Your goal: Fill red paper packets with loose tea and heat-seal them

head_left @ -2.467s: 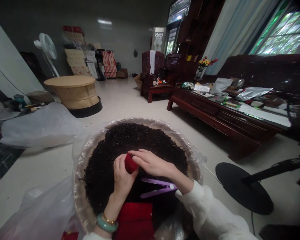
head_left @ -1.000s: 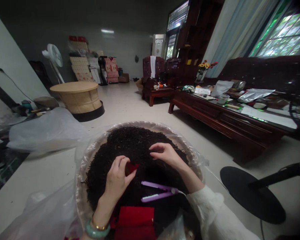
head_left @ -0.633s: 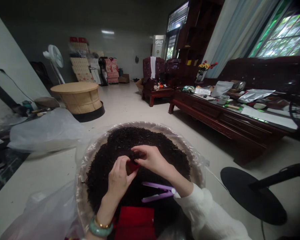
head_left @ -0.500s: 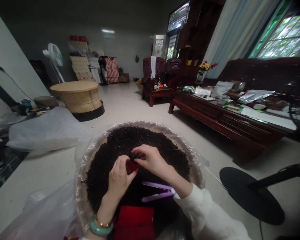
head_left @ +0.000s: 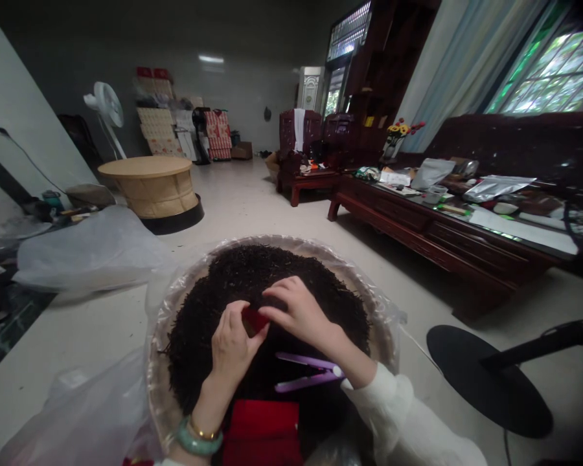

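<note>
My left hand [head_left: 233,343] grips a small red packet [head_left: 255,320], its thumb and fingers curled around it. Close beside the packet's top is my right hand [head_left: 298,310]; its fingers arch away from the thumb, and the thumb tip is at the packet's edge. Whether a few leaves remain between these fingers is too dark to see. Both hands are above a heap of dark, dry tea leaves [head_left: 272,265] in a wide round basket [head_left: 159,362] lined with clear plastic. A purple flat-iron-shaped clamp [head_left: 306,382], jaws apart, lies below my right wrist. Nearest me is a red box or pile of packets [head_left: 262,433].
Clear plastic bags [head_left: 87,252] lie on the floor at left. A black round stand base [head_left: 488,378] is at right, near a cable. Beyond are a low wooden table [head_left: 418,239] covered in pouches and papers, a round drum-like table [head_left: 148,168] and a white fan [head_left: 107,105].
My right fingers have spread from a pinch over the packet's top, where dark leaves showed between them. My left hand keeps the red packet in nearly the same place.
</note>
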`<control>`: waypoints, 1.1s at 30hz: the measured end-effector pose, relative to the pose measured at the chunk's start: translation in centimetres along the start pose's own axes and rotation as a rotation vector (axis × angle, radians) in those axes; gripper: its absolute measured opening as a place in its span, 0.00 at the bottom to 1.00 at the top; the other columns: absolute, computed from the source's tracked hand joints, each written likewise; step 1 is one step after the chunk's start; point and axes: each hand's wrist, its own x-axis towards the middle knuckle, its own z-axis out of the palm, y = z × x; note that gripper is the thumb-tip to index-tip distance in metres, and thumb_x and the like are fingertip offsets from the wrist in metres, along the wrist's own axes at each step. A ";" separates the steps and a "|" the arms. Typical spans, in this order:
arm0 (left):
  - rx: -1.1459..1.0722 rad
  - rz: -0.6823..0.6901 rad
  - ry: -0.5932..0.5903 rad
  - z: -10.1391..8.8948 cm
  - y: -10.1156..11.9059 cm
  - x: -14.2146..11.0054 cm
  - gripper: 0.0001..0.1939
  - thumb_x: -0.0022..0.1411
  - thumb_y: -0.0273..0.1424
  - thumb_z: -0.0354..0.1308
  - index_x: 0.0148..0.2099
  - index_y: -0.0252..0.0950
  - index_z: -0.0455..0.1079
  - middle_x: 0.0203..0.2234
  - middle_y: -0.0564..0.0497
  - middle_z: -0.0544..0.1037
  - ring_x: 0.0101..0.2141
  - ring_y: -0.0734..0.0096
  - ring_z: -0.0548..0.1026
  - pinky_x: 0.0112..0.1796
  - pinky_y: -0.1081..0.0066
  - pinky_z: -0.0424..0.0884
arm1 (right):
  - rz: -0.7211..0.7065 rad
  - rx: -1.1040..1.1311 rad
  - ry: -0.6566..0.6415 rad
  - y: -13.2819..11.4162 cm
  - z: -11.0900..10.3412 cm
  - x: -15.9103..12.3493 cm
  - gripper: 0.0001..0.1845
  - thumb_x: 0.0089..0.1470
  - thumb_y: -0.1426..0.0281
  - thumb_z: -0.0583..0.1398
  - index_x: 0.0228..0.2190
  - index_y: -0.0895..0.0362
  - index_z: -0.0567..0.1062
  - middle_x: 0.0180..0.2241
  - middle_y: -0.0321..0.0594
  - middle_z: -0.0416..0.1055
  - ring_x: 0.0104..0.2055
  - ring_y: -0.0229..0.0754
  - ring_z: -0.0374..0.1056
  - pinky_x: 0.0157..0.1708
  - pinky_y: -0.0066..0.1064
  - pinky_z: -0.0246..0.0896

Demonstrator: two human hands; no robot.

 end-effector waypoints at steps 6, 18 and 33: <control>-0.100 -0.084 -0.017 0.8 0.3 -0.7 0.25 0.53 0.35 0.62 0.51 0.35 0.60 0.39 0.43 0.73 0.38 0.58 0.75 0.38 0.60 0.74 | 0.085 0.008 -0.170 -0.7 1.8 0.3 0.05 0.51 0.73 0.62 0.34 0.57 0.73 0.32 0.39 0.71 0.35 0.41 0.64 0.33 0.31 0.61; -0.978 -0.705 -0.645 -0.9 -0.2 0.3 0.24 0.44 0.34 0.65 0.45 0.33 0.70 0.38 0.48 0.79 0.38 0.61 0.77 0.41 0.64 0.71 | 0.259 0.600 -0.115 3.2 1.7 0.6 0.12 0.52 0.72 0.57 0.40 0.57 0.73 0.26 0.33 0.69 0.25 0.33 0.62 0.26 0.24 0.58; -1.023 -0.701 -0.718 -1.1 0.4 -0.3 0.28 0.38 0.29 0.70 0.45 0.33 0.71 0.37 0.48 0.79 0.38 0.61 0.75 0.42 0.65 0.69 | 0.265 0.363 -0.049 3.2 2.4 0.9 0.26 0.55 0.57 0.57 0.13 0.59 0.65 0.14 0.30 0.58 0.19 0.30 0.51 0.20 0.24 0.43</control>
